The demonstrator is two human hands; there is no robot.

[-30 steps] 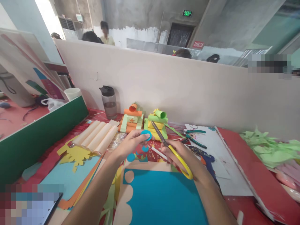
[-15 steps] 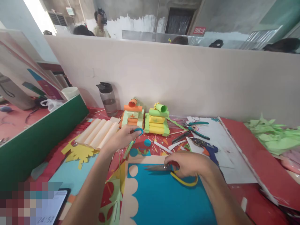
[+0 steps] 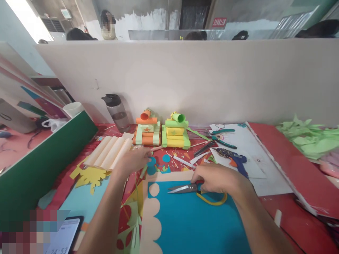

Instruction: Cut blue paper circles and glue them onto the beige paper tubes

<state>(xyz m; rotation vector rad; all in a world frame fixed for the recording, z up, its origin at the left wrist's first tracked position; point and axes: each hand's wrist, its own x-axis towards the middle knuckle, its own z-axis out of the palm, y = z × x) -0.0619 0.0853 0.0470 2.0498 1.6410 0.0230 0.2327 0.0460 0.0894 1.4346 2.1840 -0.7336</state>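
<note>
My right hand [image 3: 212, 178] grips scissors [image 3: 185, 188] with yellow handles. Their blades point left, nearly closed, over a blue sheet [image 3: 198, 218]. Peach paper [image 3: 150, 225] with a scalloped edge borders that sheet on the left, and a peach circle lies near its corner. My left hand [image 3: 136, 158] is beyond the sheet, its fingers pinched at a small blue paper circle [image 3: 151, 162]; the fingertips are partly hidden. Under or beside this circle lies another, and a separate blue circle [image 3: 166, 158] rests to the right among paper scraps.
Two rolled-paper models, orange [image 3: 147, 129] and yellow-green [image 3: 176, 130], stand by the partition. A bottle [image 3: 116, 113], peach paper rolls [image 3: 108, 151] and a phone [image 3: 66, 234] are on the left. Pliers [image 3: 224, 137], a glue gun [image 3: 235, 158] and green paper [image 3: 309, 137] are on the right.
My left hand has moved left and slightly down with the blue circle, close to another one. The right hand and scissors stay over the blue sheet. The camera view has shifted slightly.
</note>
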